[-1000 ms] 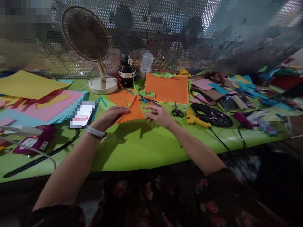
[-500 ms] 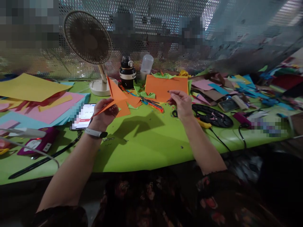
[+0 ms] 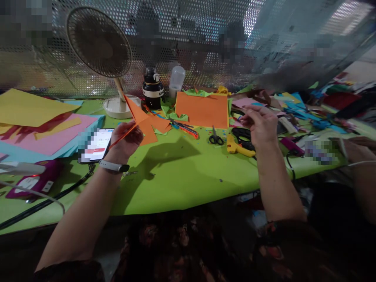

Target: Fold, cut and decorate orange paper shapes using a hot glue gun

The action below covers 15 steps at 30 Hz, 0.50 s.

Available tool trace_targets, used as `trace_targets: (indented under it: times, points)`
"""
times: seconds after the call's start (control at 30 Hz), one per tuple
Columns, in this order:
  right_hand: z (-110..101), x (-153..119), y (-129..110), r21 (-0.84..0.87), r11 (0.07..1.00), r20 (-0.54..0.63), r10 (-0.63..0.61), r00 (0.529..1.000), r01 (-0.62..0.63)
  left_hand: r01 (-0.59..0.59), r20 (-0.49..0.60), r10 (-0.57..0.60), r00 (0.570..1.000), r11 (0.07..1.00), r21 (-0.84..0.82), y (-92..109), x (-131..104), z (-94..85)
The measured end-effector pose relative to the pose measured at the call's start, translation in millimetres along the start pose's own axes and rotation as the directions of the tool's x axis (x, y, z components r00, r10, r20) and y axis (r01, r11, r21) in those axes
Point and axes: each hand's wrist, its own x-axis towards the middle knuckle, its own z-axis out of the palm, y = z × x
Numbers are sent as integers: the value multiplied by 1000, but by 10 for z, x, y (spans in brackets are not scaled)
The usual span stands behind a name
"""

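Note:
My left hand (image 3: 127,140) is closed around a folded orange paper piece (image 3: 138,117), whose pointed part rises above the fingers. My right hand (image 3: 262,123) is raised at the right over the black oval holder (image 3: 242,135), with thumb and fingertips pinched together; what lies between them, if anything, is too small to make out. Black scissors (image 3: 216,138) and a yellow glue gun (image 3: 238,148) lie left of my right hand. A large orange sheet (image 3: 202,109) stands or leans behind them, and an orange-and-black cutting tool (image 3: 185,128) rests in front of it.
A fan (image 3: 117,106), a black bottle (image 3: 152,92) and a clear bottle (image 3: 176,80) stand at the back. Coloured sheets (image 3: 44,133), a phone (image 3: 96,145) and a purple device (image 3: 35,180) lie left. Paper scraps (image 3: 296,109) are at right, near another person's hand (image 3: 357,150).
My right hand has moved right, uncovering the scissors and glue gun. My left hand still holds the orange paper. The view has shifted slightly, and another person's hand has appeared at the right edge.

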Motion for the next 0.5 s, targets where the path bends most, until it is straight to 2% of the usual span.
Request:
trace_targets:
  times: [0.13,0.23,0.3,0.37,0.43,0.5]
  points:
    - [139,-59,56,-181,983,175,50,983,-18,29,-44,-28,999,999,28,-28,14,7]
    - [213,-62,97,-385,915,256,-20,967,121,31,-79,-25,997,997,77,-60,21,20]
    - [250,-65,117,-615,752,346,-14,938,238,39,-113,-25,993,991,125,-83,29,26]
    - [304,-80,143,-812,487,425,115,898,322,57,-141,-32,989,983,175,-104,38,31]
    - [381,-107,188,-903,246,414,289,863,351,78,-146,-47,988,973,217,-121,41,33]
    - [468,-134,248,-936,99,349,399,848,339,87,-132,-56,990,965,248,-137,38,32]
